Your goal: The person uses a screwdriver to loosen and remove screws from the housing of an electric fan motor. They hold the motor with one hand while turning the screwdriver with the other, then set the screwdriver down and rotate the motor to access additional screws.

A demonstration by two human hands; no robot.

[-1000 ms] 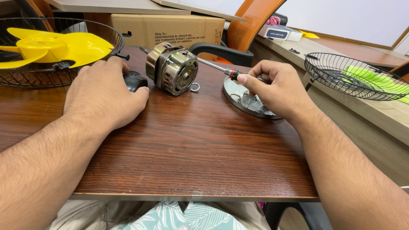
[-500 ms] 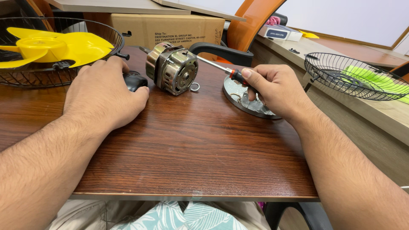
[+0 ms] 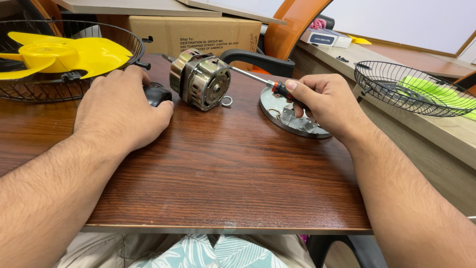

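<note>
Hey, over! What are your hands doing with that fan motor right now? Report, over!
Right hand grips screwdriver, tip at motor. Left hand flat on table, on black part. Nothing blocking.

The motor (image 3: 201, 79) sits on the table (image 3: 218, 183), centre rear; at its nine o'clock the left hand (image 3: 121, 111) lies on a knob (image 3: 157, 93); at three o'clock the right hand (image 3: 325, 104), holding a screwdriver (image 3: 258, 81), is over a plate (image 3: 292, 113); a box (image 3: 193, 33) stands at twelve; a blade (image 3: 64, 52) lies in the guard (image 3: 29, 89) at ten.
</note>
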